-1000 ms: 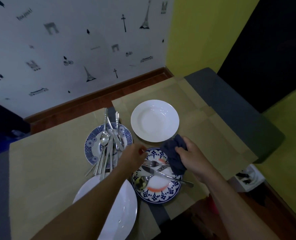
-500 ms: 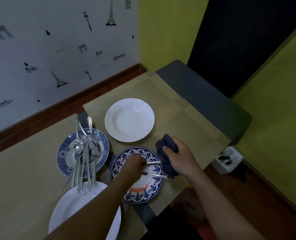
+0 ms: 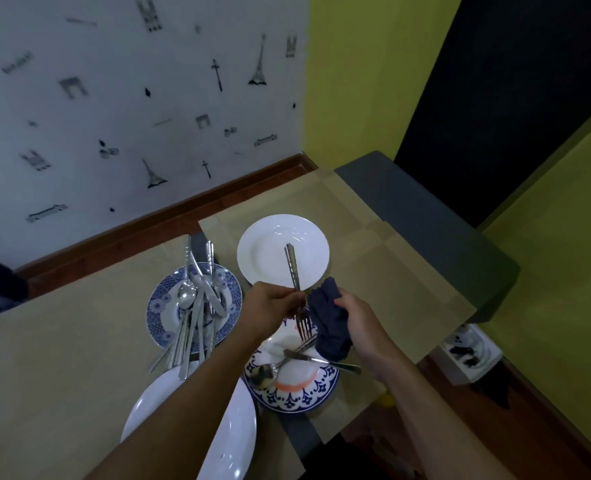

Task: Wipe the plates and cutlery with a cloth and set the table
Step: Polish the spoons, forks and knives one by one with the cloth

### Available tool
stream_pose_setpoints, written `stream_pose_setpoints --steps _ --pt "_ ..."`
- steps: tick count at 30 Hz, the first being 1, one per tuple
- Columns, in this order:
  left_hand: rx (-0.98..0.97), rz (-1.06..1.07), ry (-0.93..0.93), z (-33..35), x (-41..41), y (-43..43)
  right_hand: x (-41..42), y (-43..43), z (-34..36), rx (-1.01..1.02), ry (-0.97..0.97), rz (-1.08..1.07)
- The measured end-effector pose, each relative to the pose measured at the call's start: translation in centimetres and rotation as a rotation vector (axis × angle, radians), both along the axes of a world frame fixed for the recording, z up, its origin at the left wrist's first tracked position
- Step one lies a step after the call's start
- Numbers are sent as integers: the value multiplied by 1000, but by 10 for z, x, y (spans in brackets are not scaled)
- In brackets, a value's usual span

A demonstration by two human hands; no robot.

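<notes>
- Two hands meet above the near patterned plate (image 3: 294, 400). The left hand (image 3: 271, 306) pinches a fork (image 3: 292, 268) at its neck, fingers curled round the metal. The right hand (image 3: 358, 315) has its fingers clamped on a bunched dark cloth (image 3: 332, 330).
- Fork orientation: nearly upright, tines down over the patterned plate and handle rising in front of the far white plate (image 3: 269, 252). This probably exposes the tines so the cloth can wrap and draw along them.
- Cloth position: just beside the tines, touching or almost touching them; contact cannot be confirmed. Wiping of this fork appears about to begin.
- A knife (image 3: 321, 361) and a spoon (image 3: 262, 375) lie crossed on the patterned plate, apparently waiting their turn.
- Unsorted cutlery (image 3: 197, 306) is heaped on the blue plate (image 3: 155, 308) to the left, handles overhanging its rim. A large white plate (image 3: 231, 445) sits nearest the person, partly hidden by the left forearm. All stand on the paper-covered table (image 3: 62, 358).
- Change from one second ago: the fork then lay flat on the patterned plate with the knife and spoon, and the left hand was only reaching for it. Half a second ago that hand was closing on the handle. The fork is now lifted clear, and the cloth has come from the plate's right rim to the tines.
</notes>
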State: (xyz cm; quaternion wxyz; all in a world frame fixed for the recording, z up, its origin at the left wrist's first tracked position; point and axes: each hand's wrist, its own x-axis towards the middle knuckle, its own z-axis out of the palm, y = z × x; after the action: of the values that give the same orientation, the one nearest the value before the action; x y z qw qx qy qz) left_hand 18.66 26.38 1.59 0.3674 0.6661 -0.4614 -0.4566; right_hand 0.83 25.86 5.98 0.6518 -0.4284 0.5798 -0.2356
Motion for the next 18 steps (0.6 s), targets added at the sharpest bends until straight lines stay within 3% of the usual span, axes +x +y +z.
stream_pose_setpoints --steps 7,11,15,18 --pt "15 163 156 38 11 19 31 17 1 -348 188 396" --pt "22 222 147 46 21 32 42 27 5 -540 293 357" --pt "-26 325 183 58 30 43 51 30 4 -490 357 318" --pt "-26 365 264 65 36 47 58 35 0 -394 237 280"
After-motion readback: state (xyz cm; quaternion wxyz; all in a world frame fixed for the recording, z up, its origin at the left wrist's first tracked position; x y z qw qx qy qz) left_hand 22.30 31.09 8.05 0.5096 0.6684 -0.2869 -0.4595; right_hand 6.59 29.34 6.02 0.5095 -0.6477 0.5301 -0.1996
